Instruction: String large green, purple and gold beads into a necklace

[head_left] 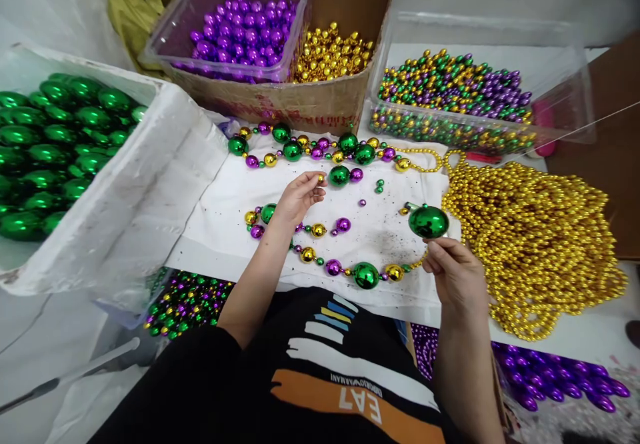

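Green, mirror-bright ball (429, 221): the right hand (459, 267) grips its lower side, near the right edge of a white cloth (215, 211). The left hand (303, 194) pinches a small gold bead (321, 178) about midway between the cloth's side edges. Both look like hard, light plastic, likely slippery; the ball is probably best held around its widest part, the bead between 2 fingertips.

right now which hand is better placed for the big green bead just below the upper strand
Left hand, probably: beside that big bead, though pinching a gold bead; right hand is farther off, holding another green bead.
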A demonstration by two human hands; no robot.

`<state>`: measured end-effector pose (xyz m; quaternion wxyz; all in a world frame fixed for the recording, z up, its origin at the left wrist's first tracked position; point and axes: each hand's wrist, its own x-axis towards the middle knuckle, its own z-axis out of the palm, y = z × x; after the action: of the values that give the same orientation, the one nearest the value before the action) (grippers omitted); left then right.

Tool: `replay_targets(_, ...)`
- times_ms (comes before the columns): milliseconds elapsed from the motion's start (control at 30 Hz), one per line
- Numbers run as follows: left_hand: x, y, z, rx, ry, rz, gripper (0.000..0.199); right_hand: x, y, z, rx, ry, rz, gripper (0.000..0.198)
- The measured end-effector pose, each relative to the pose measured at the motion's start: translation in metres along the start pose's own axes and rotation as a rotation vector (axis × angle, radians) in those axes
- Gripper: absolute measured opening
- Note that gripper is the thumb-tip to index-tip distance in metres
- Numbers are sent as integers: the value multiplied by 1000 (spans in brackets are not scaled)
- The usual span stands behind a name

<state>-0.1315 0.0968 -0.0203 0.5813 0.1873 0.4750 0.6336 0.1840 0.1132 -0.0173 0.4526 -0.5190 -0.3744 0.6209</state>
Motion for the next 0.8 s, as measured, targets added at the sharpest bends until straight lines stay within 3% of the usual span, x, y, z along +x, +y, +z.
replay_targets(267,0,-13,7,17,-100,-63,29,-3,12,8,-49,-66,18,16)
replay_targets(800,2,-24,25,30,-127,-151,26,-5,14,8,-57,-100,33,17)
